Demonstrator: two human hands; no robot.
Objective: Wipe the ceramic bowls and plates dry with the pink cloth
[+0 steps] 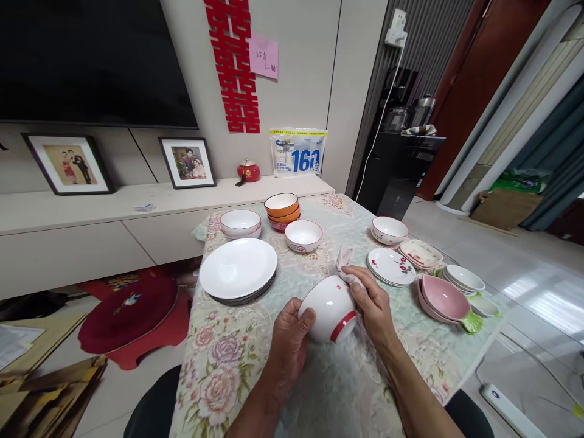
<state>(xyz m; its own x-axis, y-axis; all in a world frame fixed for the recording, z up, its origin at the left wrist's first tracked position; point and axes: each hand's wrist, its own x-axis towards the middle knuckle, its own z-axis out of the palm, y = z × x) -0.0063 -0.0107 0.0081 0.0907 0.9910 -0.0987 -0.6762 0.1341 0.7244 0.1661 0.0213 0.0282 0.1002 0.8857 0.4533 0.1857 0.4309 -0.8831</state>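
A white bowl (326, 307) with a red band round its foot is tilted on its side above the table, its outside toward me. My left hand (292, 334) grips it at the left, thumb on the outer wall and fingers hidden behind. In my right hand (371, 298) a pale crumpled cloth (345, 261) is pinched and pressed against the bowl's right side. Just beyond stands an upright white bowl (303, 236) with a red rim. To the left lies a stack of large white plates (238, 267); to the right, a stack of small flowered plates (391, 266).
Orange bowls (281, 207) and white bowls (240, 224) are stacked at the table's back. Pink leaf-shaped dishes (443, 298), a white bowl (389, 230) and green-edged dishes line the right edge. A red stool (130, 316) stands left of the flowered tablecloth (223, 377).
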